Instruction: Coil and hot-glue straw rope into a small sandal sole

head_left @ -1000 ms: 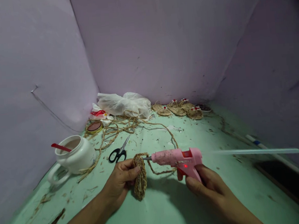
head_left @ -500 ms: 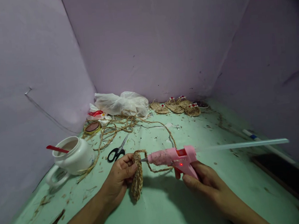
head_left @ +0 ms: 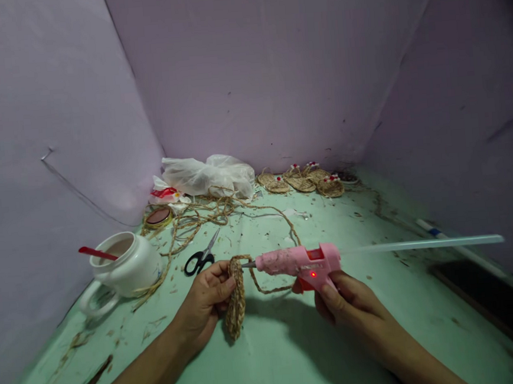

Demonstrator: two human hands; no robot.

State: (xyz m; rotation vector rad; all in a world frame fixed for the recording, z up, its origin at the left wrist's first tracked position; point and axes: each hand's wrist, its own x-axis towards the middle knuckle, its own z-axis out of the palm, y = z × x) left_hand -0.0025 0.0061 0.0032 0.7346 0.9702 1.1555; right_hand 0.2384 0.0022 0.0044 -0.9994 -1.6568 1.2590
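Observation:
My left hand (head_left: pixel 205 305) is closed around a small braided jute sole (head_left: pixel 236 303), held on edge just above the green table (head_left: pixel 273 356). A loose jute rope (head_left: pixel 270 288) trails from the sole's top. My right hand (head_left: pixel 347 300) grips the handle of a pink hot glue gun (head_left: pixel 300 262) with its red light on. The gun's metal nozzle points left and touches the sole near its top. A long clear glue stick (head_left: pixel 420 244) juts out of the gun's back to the right.
Black-handled scissors (head_left: pixel 202 258) lie just behind my left hand. A white pot with a red stick (head_left: pixel 124 267) stands at the left. A tangle of jute rope (head_left: pixel 192 221), a plastic bag (head_left: pixel 208 175) and several finished tiny sandals (head_left: pixel 302 181) sit by the back wall.
The glue gun's nozzle has moved a little down and left onto the sole's top. My right hand has shifted its hold on the handle. The sole has barely moved.

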